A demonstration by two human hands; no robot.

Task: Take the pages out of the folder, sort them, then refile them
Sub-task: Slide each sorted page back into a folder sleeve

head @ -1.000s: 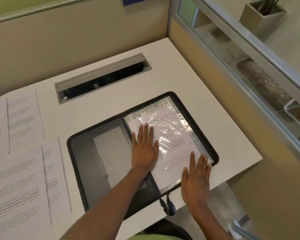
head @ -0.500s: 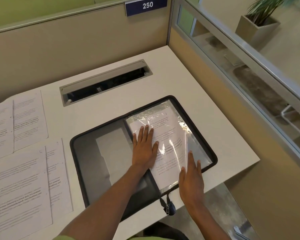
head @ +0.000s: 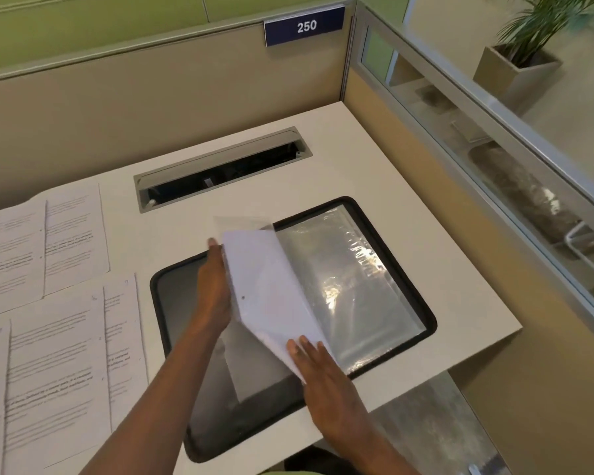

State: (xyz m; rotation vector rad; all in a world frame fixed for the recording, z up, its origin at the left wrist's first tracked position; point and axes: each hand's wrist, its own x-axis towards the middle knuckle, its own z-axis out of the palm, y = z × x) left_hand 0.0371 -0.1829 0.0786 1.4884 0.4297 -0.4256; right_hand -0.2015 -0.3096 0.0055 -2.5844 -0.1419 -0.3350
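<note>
A black zip-edged folder [head: 430, 317] lies open on the white counter [head: 408, 173]. A white page in a clear plastic sleeve [head: 268, 293] stands tilted above the folder's middle. The left grip [head: 213, 289] lies with straight fingers against its left edge. The right grip [head: 323, 378] rests flat on its near corner. Shiny clear plastic sleeves [head: 350, 289] cover the folder's right half. Printed white pages [head: 59, 354] overlap in rows at the left. A grey cable slot [head: 220, 169] sits at the far side.

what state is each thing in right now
folder, open flat on desk
filled sleeve, lifted, tilted left
next sleeve, flat, looks empty
loose pages, spread on desk
hatch, open
left hand, against filled sleeve, grip hidden
right hand, flat on its lower corner
</note>
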